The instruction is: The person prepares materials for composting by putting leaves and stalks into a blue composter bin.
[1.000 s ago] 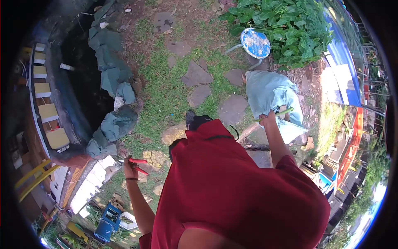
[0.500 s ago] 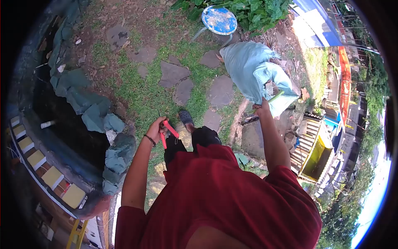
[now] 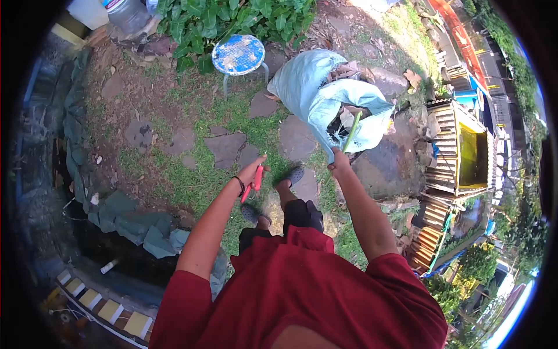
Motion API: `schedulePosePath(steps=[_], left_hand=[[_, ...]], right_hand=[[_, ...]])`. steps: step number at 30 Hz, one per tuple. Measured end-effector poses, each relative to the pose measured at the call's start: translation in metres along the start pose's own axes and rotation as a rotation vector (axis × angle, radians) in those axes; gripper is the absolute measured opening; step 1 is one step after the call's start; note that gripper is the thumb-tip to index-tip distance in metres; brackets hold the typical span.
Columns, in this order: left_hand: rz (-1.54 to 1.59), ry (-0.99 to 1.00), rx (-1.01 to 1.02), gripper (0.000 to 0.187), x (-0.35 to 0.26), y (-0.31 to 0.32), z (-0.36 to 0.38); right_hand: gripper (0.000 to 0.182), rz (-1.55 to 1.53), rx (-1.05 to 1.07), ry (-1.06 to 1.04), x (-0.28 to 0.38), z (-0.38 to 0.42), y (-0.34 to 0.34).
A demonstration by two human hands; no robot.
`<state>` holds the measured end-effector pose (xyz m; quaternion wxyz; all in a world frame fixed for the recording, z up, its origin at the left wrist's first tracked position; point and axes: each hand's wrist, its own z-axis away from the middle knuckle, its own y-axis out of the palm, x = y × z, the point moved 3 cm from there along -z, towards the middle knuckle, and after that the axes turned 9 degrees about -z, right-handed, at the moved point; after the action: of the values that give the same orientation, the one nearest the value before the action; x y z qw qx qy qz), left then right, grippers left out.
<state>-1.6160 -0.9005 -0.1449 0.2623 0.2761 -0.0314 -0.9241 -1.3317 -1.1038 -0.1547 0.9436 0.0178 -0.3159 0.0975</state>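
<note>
The red-handled shears [image 3: 253, 185] hang in my left hand [image 3: 250, 176], their handles below the palm. Their blades are hard to make out. My right hand [image 3: 339, 161] is closed on the near rim of a light blue woven sack [image 3: 302, 78]. A green stem [image 3: 352, 132] rises from beside that hand across the sack's mouth. Dry leaves and debris show inside the sack, which lies tilted on the ground.
A blue and white stool [image 3: 238, 54] stands beyond, by leafy plants [image 3: 232, 20]. Flat stones [image 3: 225, 150] are set in the grass around my feet. To the left lies a dark pond [image 3: 93, 238] with a green cloth edge. Right of the sack is a yellow-green tank [image 3: 472, 156].
The view has shifted, and the stool and sack appear farther left. My right hand has drawn the sack's rim, and its mouth shows wider. The shears' handles look closer together.
</note>
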Motion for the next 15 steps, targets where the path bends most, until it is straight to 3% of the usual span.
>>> schedulePosePath(steps=[2, 5, 8, 10, 12, 13, 14, 15], left_hand=[[-0.113, 0.007, -0.019, 0.071, -0.066, 0.009, -0.015], [-0.56, 0.023, -0.123, 0.08, -0.156, 0.028, -0.043], [-0.86, 0.069, -0.14, 0.086, -0.229, 0.059, -0.075], [-0.988, 0.102, -0.111, 0.096, -0.251, 0.054, -0.134], [-1.076, 0.127, -0.273, 0.102, -0.245, 0.042, -0.208], [-1.095, -0.069, -0.149, 0.108, -0.271, 0.061, -0.193], [-1.119, -0.06, -0.138, 0.108, -0.289, 0.076, -0.191], [-0.973, -0.126, 0.012, 0.108, -0.298, 0.09, -0.193]], right_hand=[[0.02, 0.053, -0.038, 0.044, -0.001, 0.0, -0.001], [0.018, -0.003, 0.064, 0.135, -0.002, -0.015, -0.003], [0.018, -0.087, 0.032, 0.2, 0.018, -0.001, -0.011], [0.018, -0.104, 0.025, 0.198, 0.046, -0.011, -0.014], [0.018, -0.133, 0.078, 0.207, 0.059, -0.018, -0.025], [0.018, -0.121, 0.084, 0.187, 0.065, -0.021, -0.03], [0.018, -0.144, 0.071, 0.181, 0.066, -0.023, -0.032], [0.018, -0.153, 0.068, 0.188, 0.067, -0.021, -0.032]])
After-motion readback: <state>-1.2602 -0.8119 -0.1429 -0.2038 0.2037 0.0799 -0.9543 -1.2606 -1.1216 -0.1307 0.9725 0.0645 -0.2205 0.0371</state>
